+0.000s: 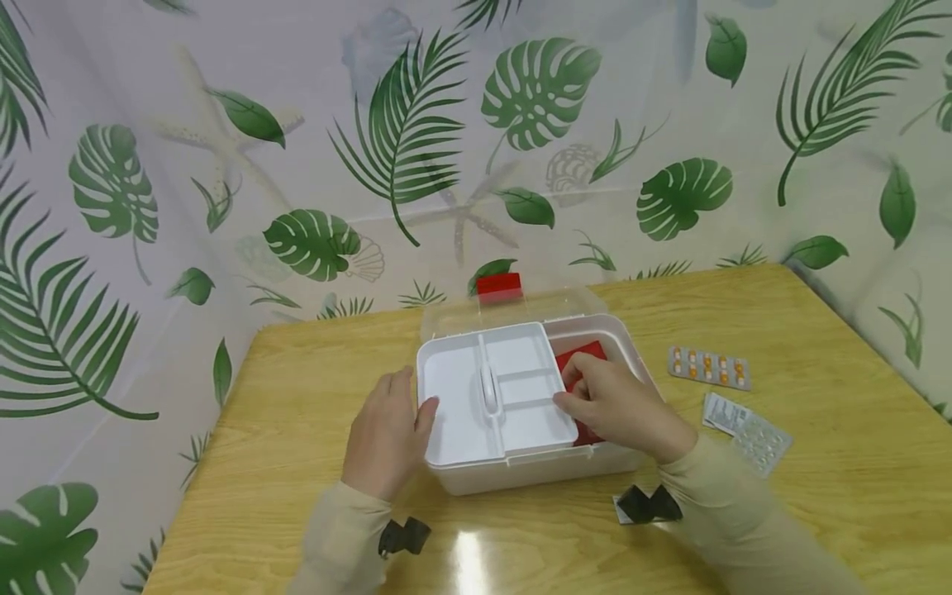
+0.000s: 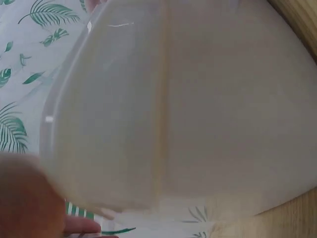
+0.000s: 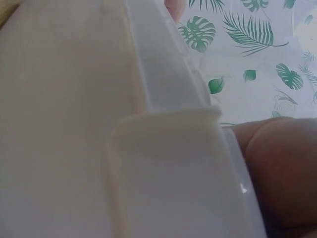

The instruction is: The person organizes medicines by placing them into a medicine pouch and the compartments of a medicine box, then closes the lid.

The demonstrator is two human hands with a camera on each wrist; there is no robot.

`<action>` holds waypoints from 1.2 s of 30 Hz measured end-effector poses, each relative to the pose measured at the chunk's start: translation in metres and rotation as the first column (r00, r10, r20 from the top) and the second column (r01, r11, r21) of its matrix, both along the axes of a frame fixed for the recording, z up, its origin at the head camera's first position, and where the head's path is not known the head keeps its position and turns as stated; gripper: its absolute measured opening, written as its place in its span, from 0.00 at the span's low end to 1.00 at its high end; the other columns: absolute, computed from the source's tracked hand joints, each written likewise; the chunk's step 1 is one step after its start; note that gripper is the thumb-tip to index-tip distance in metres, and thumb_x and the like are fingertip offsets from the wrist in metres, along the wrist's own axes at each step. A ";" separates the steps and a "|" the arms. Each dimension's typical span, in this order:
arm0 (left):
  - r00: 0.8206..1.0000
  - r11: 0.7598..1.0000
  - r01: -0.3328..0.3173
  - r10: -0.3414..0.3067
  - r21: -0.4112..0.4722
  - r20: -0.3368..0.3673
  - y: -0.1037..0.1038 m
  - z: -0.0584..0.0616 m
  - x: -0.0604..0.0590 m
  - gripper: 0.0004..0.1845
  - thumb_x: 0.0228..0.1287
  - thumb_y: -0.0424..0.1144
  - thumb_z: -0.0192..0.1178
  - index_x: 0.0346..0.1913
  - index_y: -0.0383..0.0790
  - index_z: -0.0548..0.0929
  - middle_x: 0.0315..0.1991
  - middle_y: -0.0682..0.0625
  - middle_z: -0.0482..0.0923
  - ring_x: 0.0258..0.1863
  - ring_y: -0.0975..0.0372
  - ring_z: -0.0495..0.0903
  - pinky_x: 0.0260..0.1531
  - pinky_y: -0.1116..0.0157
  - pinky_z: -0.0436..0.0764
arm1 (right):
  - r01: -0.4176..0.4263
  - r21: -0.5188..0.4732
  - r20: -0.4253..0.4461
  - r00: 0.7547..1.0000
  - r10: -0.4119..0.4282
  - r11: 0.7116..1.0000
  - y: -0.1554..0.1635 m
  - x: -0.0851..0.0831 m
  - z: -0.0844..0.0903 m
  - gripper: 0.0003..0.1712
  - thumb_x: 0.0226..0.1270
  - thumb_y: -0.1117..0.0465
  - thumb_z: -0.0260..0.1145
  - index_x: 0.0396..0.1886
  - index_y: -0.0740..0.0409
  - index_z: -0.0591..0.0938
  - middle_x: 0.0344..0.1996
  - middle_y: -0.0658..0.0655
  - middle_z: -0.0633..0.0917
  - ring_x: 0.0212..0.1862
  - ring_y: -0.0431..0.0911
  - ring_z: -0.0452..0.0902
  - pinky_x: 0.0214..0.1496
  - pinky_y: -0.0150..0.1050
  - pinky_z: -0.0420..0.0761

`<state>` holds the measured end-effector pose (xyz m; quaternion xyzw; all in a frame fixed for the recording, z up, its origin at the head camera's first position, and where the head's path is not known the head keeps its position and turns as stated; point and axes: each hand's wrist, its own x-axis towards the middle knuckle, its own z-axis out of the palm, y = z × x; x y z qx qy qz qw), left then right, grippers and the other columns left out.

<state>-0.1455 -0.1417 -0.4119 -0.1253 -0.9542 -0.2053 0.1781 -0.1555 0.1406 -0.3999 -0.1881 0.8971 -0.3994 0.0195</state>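
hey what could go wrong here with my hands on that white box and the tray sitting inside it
The white tray sits shifted left in the box, and your right hand is at its right edge over the red item; fingers could get pinched if the tray slides. The left hand only rests on the box side, so the box might skid on the table. The pill packs nearby could be knocked by your sleeve.
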 end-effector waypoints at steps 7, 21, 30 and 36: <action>0.961 0.997 0.077 -0.073 -0.002 0.266 -0.004 -0.006 0.005 0.56 0.61 0.71 0.48 0.73 0.27 0.48 0.74 0.36 0.47 0.73 0.49 0.49 0.68 0.52 0.56 | 0.044 -0.014 -0.048 0.998 -0.044 0.999 -0.011 0.002 -0.005 0.09 0.63 0.63 0.67 0.34 0.62 0.75 0.13 0.48 0.72 0.16 0.38 0.65 0.17 0.32 0.67; 0.967 0.995 0.094 -0.084 -0.032 0.241 -0.016 -0.008 -0.001 0.74 0.34 0.79 0.63 0.74 0.29 0.46 0.73 0.36 0.51 0.67 0.47 0.62 0.59 0.51 0.70 | 0.057 0.058 -0.193 0.980 -0.045 0.997 -0.025 -0.012 -0.001 0.16 0.63 0.61 0.68 0.49 0.60 0.77 0.18 0.46 0.76 0.20 0.40 0.70 0.20 0.32 0.74; 0.964 0.992 0.124 -0.118 -0.009 0.237 -0.008 -0.004 -0.009 0.74 0.33 0.82 0.59 0.74 0.31 0.46 0.74 0.39 0.51 0.65 0.48 0.66 0.57 0.53 0.73 | 0.213 0.048 -0.354 0.917 -0.183 0.976 0.058 -0.014 0.026 0.07 0.68 0.59 0.63 0.42 0.55 0.81 0.22 0.48 0.79 0.24 0.42 0.71 0.23 0.32 0.72; 0.962 0.991 0.131 -0.127 0.003 0.243 -0.007 -0.005 -0.011 0.74 0.34 0.82 0.58 0.74 0.31 0.46 0.74 0.40 0.52 0.64 0.49 0.67 0.56 0.53 0.74 | 0.250 0.278 -0.183 0.962 -0.204 0.927 0.152 -0.041 0.013 0.19 0.72 0.50 0.57 0.48 0.62 0.79 0.32 0.55 0.83 0.29 0.45 0.75 0.32 0.42 0.75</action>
